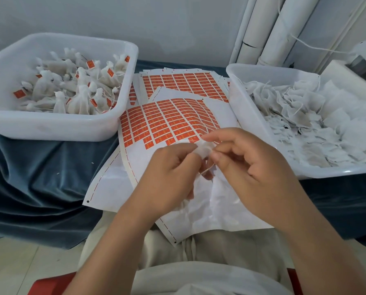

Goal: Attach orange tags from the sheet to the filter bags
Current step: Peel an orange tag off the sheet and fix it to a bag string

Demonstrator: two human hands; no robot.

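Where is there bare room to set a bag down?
Bare blue cloth in front of the left bin, left of the tag sheet. Crowded: that bin and the right bin are full; left hand and right hand hold a filter bag.

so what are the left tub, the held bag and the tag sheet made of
Left tub: translucent white plastic, smooth, glossy; light shows through the walls.
Filter bag: thin white nonwoven or mesh fabric, probably; it crumples softly, with a cotton-like string.
Tag sheet: glossy backing paper with orange stickers, likely; it curls and reflects light.

Orange tags (169, 122) grid a white sheet (148, 167); white tubs (50, 126); blue cloth (39, 177).
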